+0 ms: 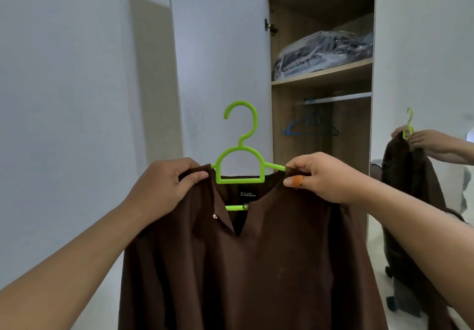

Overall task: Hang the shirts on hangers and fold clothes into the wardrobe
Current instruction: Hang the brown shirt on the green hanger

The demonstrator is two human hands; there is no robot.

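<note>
A dark brown shirt [256, 265] hangs in front of me on a bright green plastic hanger [239, 147], whose hook points up. My left hand [164, 188] pinches the shirt's left shoulder over the hanger arm. My right hand [323, 175] grips the right shoulder at the hanger's other arm; an orange bandage wraps one finger. The open wardrobe [320, 78] stands behind, slightly to the right. Its silver rail [336, 98] carries empty blue hangers [307, 127].
A plastic-wrapped bundle of dark clothes [325, 52] lies on the wardrobe shelf. The white wardrobe door [218, 60] stands open on the left. A mirror [423, 150] on the right reflects my hands, the shirt and the hanger.
</note>
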